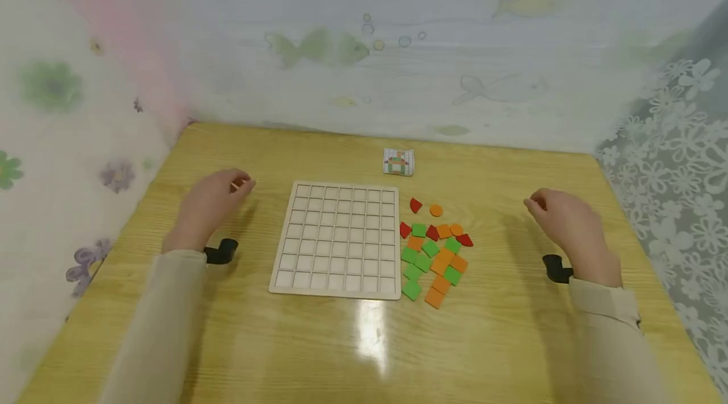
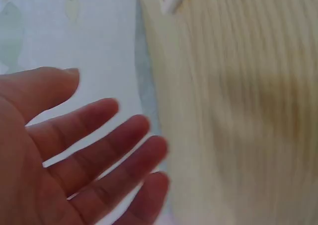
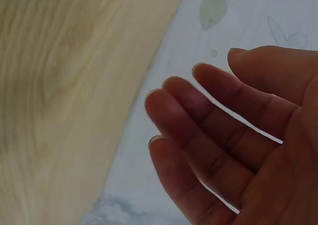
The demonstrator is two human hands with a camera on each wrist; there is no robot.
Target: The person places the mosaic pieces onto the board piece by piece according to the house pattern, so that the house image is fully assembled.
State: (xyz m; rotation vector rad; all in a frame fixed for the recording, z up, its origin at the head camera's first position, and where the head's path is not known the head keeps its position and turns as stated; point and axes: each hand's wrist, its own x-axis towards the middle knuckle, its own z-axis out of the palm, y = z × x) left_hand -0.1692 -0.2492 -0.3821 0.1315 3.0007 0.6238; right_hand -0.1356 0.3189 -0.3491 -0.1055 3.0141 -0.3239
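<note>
My left hand hovers over the table left of a pale wooden grid board, holding nothing. In the left wrist view its fingers are relaxed and slightly bent. Far to the right, my right hand hangs above the table, also holding nothing, its fingers loosely bent in the right wrist view. Along the board's right side lie green square tiles, orange square tiles, red quarter-round tiles and orange round tiles. The board's cells hold no tiles.
Behind the board lies a small card with a coloured grid pattern. The wooden table meets a fish-patterned curtain at the back. Floral cloth hangs at the left, white lace flowers at the right.
</note>
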